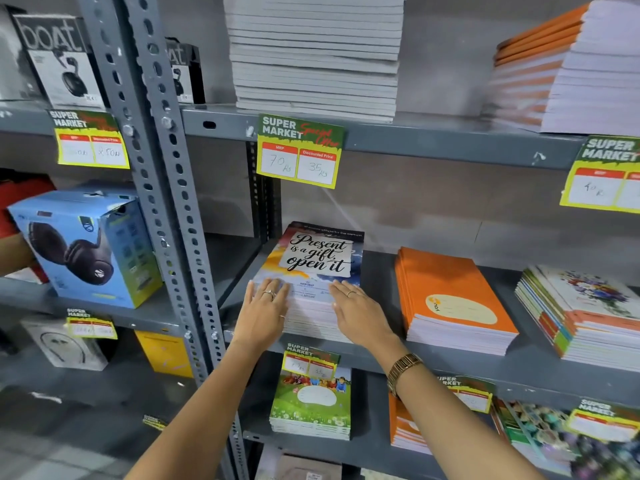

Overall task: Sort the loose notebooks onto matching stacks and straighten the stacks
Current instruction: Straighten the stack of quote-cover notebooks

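A stack of notebooks with a "Present is a gift, open it" cover (317, 258) stands on the middle grey shelf (377, 355). My left hand (265, 313) lies flat against the stack's front left corner, fingers spread on the top cover. My right hand (358, 315) presses flat on the front right corner. Neither hand grips anything. To the right sits an orange notebook stack (453, 299), then a floral-cover stack (588, 313) fanned out unevenly.
A perforated steel upright (166, 202) borders the stack's left. A headphone box (86, 247) stands in the left bay. White and orange stacks fill the upper shelf (315, 53). A green-cover stack (311, 403) and others sit below. Price tags (299, 150) hang from shelf edges.
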The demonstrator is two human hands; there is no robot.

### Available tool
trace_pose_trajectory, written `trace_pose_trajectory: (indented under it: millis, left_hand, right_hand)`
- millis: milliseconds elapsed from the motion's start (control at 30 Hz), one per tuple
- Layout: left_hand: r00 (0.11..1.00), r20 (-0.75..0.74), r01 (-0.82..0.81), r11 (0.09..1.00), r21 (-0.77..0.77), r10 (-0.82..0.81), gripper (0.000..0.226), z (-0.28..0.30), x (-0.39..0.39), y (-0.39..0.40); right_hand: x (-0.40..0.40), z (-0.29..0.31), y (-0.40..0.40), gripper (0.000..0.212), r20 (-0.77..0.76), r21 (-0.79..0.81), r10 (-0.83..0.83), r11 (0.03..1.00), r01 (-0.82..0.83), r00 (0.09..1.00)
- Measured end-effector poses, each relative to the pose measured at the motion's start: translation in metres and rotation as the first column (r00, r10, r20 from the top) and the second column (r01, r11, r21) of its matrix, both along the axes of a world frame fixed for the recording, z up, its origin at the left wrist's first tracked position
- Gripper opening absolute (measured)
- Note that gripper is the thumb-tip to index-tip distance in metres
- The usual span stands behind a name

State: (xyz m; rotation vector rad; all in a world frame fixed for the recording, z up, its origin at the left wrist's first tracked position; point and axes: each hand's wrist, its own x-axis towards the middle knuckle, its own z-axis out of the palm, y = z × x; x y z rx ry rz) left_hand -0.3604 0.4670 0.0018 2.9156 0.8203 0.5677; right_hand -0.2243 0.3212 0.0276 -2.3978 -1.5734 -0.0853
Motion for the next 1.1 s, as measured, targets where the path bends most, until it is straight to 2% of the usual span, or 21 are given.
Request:
trace_pose_trajectory:
  millis: [133, 400, 567, 867, 1100]
  left_hand:
    - [0.999, 0.007, 0.048, 0.999, 0.008, -0.048, 0.074, 0.004, -0.001, 0.007]
    - [0.992, 0.118, 0.049, 0.998, -0.028, -0.045, 0.057, 0.002, -0.001, 0.011]
    - [0.986, 0.163, 0.026, 1.000, -0.010, -0.024, 0.035, -0.002, 0.000, 0.011]
    - [0.977, 0.212, 0.005, 0.999, 0.049, -0.016, 0.028, -0.005, 0.001, 0.009]
    - [0.975, 0.223, -0.002, 1.000, 0.005, 0.001, 0.028, -0.005, 0.002, 0.006]
  right_hand:
    - [0.000, -0.003, -0.002, 0.047, -0.009, 0.035, 0.003, 0.999, -0.002, 1.000]
    - [0.000, -0.010, 0.000, 0.049, -0.015, 0.056, -0.012, 0.998, 0.013, 1.000]
    - [0.001, -0.009, -0.001, 0.048, -0.004, 0.040, -0.014, 0.999, 0.014, 1.000]
    - [0.003, -0.012, -0.002, 0.046, -0.047, 0.074, -0.007, 0.997, 0.010, 0.999]
    - [0.003, -0.015, -0.004, 0.046, -0.091, 0.086, 0.001, 0.996, 0.007, 0.996]
